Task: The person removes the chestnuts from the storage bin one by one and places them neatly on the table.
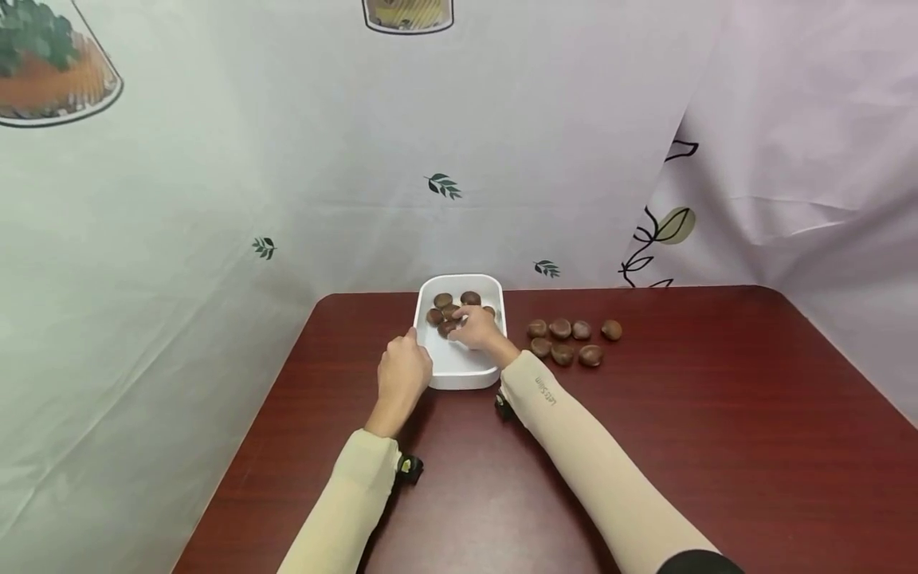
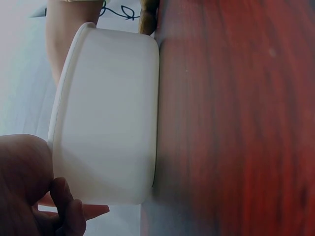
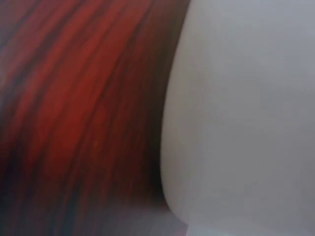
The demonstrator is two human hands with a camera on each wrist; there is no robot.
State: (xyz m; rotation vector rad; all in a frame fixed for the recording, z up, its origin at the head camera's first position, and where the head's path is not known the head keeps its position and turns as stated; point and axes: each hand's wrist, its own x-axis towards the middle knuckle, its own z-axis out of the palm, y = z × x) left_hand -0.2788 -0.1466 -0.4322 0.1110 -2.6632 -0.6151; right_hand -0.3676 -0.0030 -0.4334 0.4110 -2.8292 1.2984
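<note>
A white rectangular tray (image 1: 459, 381) with rounded corners stands on the table, with several brown chestnuts (image 1: 443, 300) in its far half. At its near left corner, my left hand (image 1: 405, 368) grips the rim. The left wrist view shows that hand's curled fingers (image 2: 74, 216) against the tray's outer wall (image 2: 106, 118). Reaching in over the right side, my right hand (image 1: 476, 328) pinches a chestnut (image 1: 448, 328) between thumb and fingers. Only the blurred tray wall (image 3: 241, 118) fills the right wrist view, and the right hand is out of sight there.
Right of the tray, several loose chestnuts (image 1: 562, 353) lie in two rough rows on the dark red wooden table (image 1: 717, 414). One chestnut (image 1: 612, 330) sits slightly apart at their right end. A pale printed cloth (image 1: 574, 159) hangs behind the table's far edge.
</note>
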